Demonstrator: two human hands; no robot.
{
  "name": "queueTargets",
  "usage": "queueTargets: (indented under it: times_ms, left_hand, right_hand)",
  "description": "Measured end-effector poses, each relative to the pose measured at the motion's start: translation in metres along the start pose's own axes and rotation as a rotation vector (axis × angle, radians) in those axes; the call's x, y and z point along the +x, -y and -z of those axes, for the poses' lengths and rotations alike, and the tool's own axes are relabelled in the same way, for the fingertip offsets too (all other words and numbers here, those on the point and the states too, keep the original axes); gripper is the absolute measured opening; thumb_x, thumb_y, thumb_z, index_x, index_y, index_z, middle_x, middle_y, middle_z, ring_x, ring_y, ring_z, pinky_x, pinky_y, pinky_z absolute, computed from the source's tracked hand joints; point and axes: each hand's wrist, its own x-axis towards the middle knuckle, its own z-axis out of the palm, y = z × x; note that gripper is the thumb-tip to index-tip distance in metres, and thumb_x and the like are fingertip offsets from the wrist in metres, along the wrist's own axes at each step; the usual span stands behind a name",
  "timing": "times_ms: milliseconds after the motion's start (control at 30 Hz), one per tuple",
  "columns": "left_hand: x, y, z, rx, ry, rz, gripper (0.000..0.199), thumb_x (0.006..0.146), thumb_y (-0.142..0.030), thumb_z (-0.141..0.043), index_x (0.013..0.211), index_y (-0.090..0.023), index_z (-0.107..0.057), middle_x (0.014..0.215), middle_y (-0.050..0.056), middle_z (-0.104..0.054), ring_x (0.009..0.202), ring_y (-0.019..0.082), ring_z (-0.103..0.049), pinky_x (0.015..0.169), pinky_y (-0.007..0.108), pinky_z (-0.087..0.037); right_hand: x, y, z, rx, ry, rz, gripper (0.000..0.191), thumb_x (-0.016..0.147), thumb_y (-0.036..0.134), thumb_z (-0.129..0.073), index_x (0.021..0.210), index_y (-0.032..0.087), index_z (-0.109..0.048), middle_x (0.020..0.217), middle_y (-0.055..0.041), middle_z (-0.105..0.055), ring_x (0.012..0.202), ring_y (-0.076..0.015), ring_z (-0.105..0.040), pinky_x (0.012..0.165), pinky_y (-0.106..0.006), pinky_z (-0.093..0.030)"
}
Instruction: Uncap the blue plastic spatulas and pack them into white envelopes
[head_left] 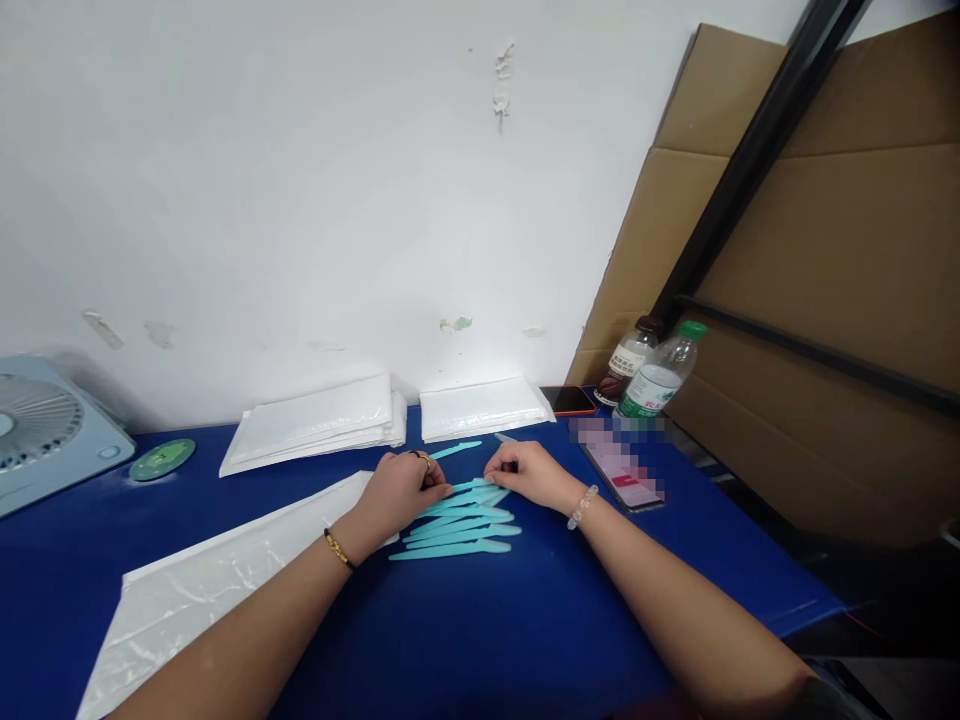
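Several slim turquoise eyebrow razors [454,549] lie fanned out, partly overlapping, on the blue tabletop [450,630]. My left hand [397,495] has thumb and fingers pinched on the handle end of one razor [466,486] at the back of the fan. The other end of that razor is at the pinched fingertips of my right hand [534,474]. Beyond my hands a single turquoise razor [459,449] lies apart, its near end hidden by my left hand. A pale tip [504,437] shows just behind my right hand; what it belongs to is hidden.
A white bubble mailer [225,570] lies under my left forearm. Stacks of mailers [315,420] [484,408] rest against the wall. A fan [52,430] and green disc [163,460] are left; phones [622,465] [571,400] and two bottles [660,375] [630,360] right.
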Motion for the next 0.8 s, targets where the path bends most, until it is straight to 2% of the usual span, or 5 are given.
queueTargets:
  times_ms: [133, 200, 367, 467, 800]
  left_hand:
    - [0.002, 0.010, -0.002, 0.084, -0.149, 0.041, 0.027, 0.087, -0.038, -0.047, 0.100, -0.020, -0.063, 0.101, 0.006, -0.065, 0.092, 0.022, -0.059, 0.077, 0.032, -0.042]
    - [0.004, 0.016, -0.005, 0.135, -0.197, 0.074, 0.027, 0.088, -0.034, -0.047, 0.105, -0.020, -0.061, 0.107, 0.007, -0.063, 0.099, 0.024, -0.057, 0.082, 0.034, -0.042]
    - [0.008, 0.026, -0.009, 0.114, -0.158, 0.093, 0.018, 0.086, -0.032, -0.049, 0.090, -0.021, -0.063, 0.091, 0.004, -0.065, 0.086, 0.021, -0.060, 0.073, 0.030, -0.043]
    - [0.008, 0.025, -0.008, 0.104, -0.163, 0.083, 0.016, 0.086, -0.030, -0.049, 0.087, -0.021, -0.063, 0.090, 0.004, -0.066, 0.083, 0.020, -0.060, 0.071, 0.030, -0.042]
    - [0.008, 0.024, -0.008, 0.089, -0.151, 0.056, 0.015, 0.084, -0.030, -0.051, 0.084, -0.022, -0.064, 0.088, 0.003, -0.067, 0.082, 0.020, -0.060, 0.070, 0.029, -0.041]
  right_hand:
    - [0.005, -0.018, 0.007, -0.163, -0.267, -0.028, 0.019, 0.085, 0.024, -0.057, 0.100, 0.018, -0.068, 0.097, -0.0065, -0.062, 0.086, -0.0170, -0.058, 0.080, -0.031, -0.046]
    - [0.008, -0.026, 0.008, -0.212, -0.318, -0.055, 0.020, 0.085, 0.023, -0.057, 0.101, 0.018, -0.068, 0.100, -0.0075, -0.061, 0.093, -0.0188, -0.057, 0.086, -0.033, -0.044]
    - [0.010, -0.028, 0.005, -0.164, -0.258, -0.046, 0.013, 0.083, 0.020, -0.060, 0.088, 0.021, -0.072, 0.088, -0.0034, -0.062, 0.079, -0.0150, -0.058, 0.075, -0.027, -0.046]
    - [0.009, -0.021, 0.004, -0.143, -0.258, -0.059, 0.013, 0.081, 0.018, -0.062, 0.087, 0.021, -0.073, 0.082, -0.0026, -0.062, 0.071, -0.0138, -0.058, 0.069, -0.026, -0.046]
    - [0.009, -0.014, 0.000, -0.009, -0.175, -0.004, 0.019, 0.077, 0.012, -0.060, 0.089, 0.020, -0.072, 0.084, -0.0033, -0.069, 0.071, -0.0134, -0.061, 0.068, -0.026, -0.048]
